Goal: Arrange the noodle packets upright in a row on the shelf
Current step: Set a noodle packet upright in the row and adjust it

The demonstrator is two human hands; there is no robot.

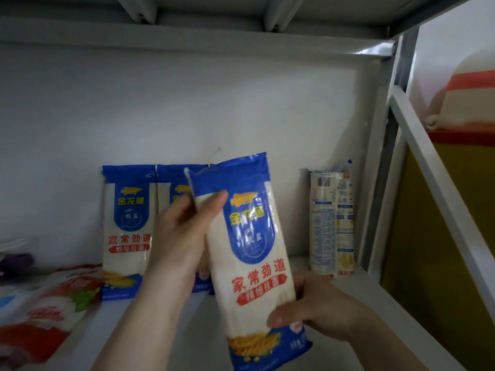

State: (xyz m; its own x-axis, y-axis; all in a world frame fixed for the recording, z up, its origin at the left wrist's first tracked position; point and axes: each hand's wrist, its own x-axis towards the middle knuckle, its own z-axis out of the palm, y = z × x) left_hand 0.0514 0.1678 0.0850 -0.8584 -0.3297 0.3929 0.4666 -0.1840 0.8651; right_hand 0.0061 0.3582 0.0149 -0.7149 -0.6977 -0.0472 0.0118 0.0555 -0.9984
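Blue-and-white plastic noodle packet [249, 261] held above white metal shelf [348, 295], tilted, top toward 11 o'clock. Left hand [182, 236] grip clamped on packet's upper left edge; right hand [316, 309] grip clamped on lower right edge. Two matching packets upright against back wall: one [127, 231] at 9 o'clock of held packet, second [174, 191] just beside it, partly hidden. Back-facing packet [332, 223] upright at 3 o'clock. Red-and-white bags [45, 311] lie flat at 8 o'clock.
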